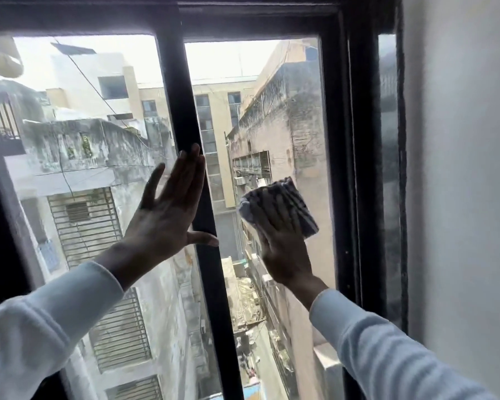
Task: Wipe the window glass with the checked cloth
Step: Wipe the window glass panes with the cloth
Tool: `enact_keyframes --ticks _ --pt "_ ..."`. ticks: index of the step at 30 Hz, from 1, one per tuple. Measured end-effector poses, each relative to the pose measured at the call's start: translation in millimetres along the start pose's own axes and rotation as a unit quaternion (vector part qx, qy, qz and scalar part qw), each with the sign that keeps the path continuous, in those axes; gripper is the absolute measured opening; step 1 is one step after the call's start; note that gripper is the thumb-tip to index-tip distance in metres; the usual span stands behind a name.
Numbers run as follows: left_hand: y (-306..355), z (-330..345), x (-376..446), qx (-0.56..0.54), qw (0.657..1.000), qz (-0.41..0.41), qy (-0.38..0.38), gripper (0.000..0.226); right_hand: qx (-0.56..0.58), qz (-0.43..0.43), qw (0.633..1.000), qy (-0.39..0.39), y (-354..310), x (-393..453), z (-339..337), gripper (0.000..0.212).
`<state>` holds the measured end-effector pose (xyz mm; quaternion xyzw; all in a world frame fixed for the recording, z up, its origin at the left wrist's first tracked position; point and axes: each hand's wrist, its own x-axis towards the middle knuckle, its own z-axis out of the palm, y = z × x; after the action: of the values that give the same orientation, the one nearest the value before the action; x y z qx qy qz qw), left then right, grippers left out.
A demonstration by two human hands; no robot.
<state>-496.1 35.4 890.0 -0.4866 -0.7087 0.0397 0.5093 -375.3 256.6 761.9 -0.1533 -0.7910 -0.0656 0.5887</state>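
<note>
Two panes are seen in the dark frame [339, 140], divided by a black bar [185, 125], and only the right pane [295, 111] is being worked on at this moment. The cloth [280, 206] is pressed flat against this glass by the right hand [283, 252], about the middle of the pane's height; it is folded into a thick pad and lies under the fingers, with its upper part showing above them. This hand is not clenched — the fingers are spread over the cloth and it is held by pressure against the glass, so far as can be told. The left hand [168, 209] is open and holds nothing; its palm is laid on the left pane [84, 125] with the fingertips and thumb touching the bar, probably as a support. The cloth is just beside this hand, on the other side of the bar. How much was already wiped cannot be read with certainty: grey haze is visible on both panes, mostly on the left one and near the edges. It is judged that the task is under way but far from finished — the upper and lower parts of the right pane, and perhaps the whole left pane, are still to be done.
</note>
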Motion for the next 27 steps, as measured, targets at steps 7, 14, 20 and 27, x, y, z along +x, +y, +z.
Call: enact_keyframes --ticks 7,14,20,27 --pt "-1 -4 -2 -0.057 0.998 -0.004 -0.020 0.166 0.014 -0.015 0.999 -0.025 -57 -48 19 0.080" --pt "-7 -4 -4 -0.090 0.996 0.001 -0.021 0.164 -0.006 0.182 0.980 0.082 -16 -5 -10 0.062" --pt "-8 -1 -7 -0.107 0.994 0.001 -0.009 0.161 -0.082 0.006 0.993 0.087 -43 29 -10 0.062" --pt "5 -5 -22 -0.134 0.991 -0.003 -0.029 0.133 0.067 0.291 0.954 0.006 -61 -6 -32 0.039"
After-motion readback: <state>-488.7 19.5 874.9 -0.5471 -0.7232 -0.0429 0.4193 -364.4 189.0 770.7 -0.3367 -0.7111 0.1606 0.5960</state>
